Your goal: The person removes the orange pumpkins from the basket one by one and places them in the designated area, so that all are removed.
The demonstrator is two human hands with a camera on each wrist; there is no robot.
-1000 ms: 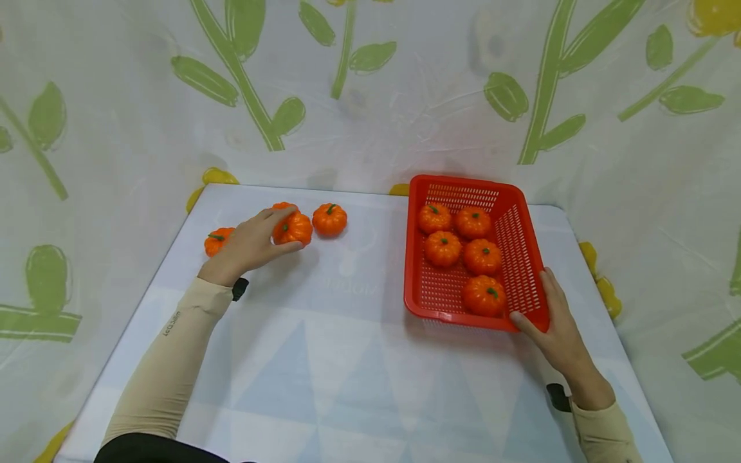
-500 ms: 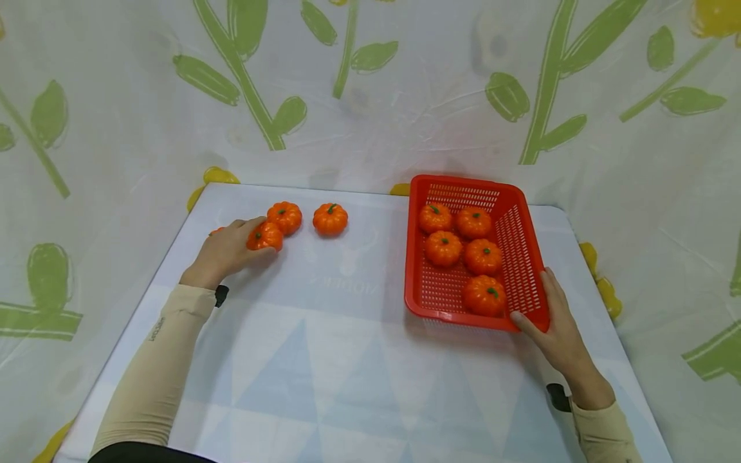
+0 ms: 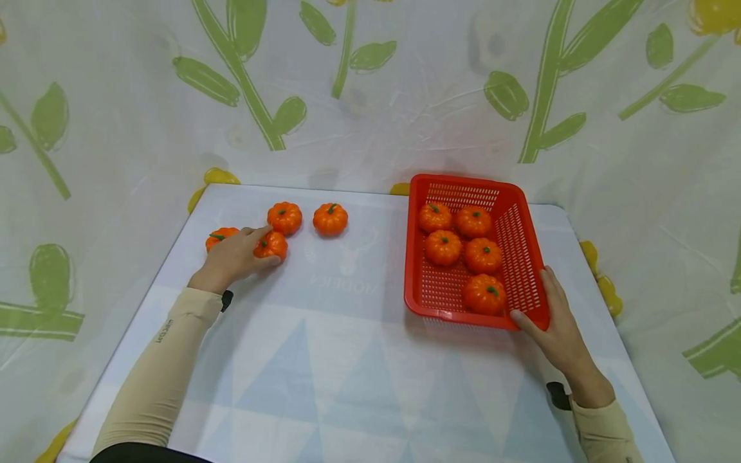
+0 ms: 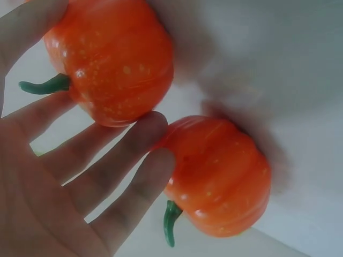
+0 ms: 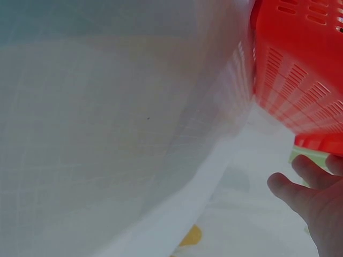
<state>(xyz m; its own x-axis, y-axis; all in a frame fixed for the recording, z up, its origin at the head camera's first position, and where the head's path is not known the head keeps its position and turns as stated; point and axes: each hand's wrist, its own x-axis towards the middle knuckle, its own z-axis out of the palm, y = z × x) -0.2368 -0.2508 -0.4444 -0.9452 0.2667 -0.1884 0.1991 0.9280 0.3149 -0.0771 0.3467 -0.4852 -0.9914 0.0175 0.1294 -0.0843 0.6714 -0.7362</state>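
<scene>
At the table's left, my left hand [image 3: 234,257] holds a small orange pumpkin [image 3: 272,245] with thumb and fingers on either side. In the left wrist view this pumpkin [image 4: 115,59] shows its green stem toward the palm, while the outer fingertips overlap a second pumpkin [image 4: 220,179]. Around the hand are a pumpkin behind [image 3: 285,218], another to its right [image 3: 330,220] and a partly covered one by the wrist [image 3: 220,237]. My right hand [image 3: 558,334] holds the near right corner of a red basket [image 3: 410,270], thumb at the front rim and fingers along its side.
Several pumpkins [image 3: 483,256] lie inside the basket. The white and pale blue table [image 3: 359,386] ends at a back edge against a hanging cloth [image 3: 405,116] printed with green leaves.
My left hand has moved left and toward me with the pumpkin, leaving the pumpkin behind it fully visible. The right hand and basket have stayed in place.
</scene>
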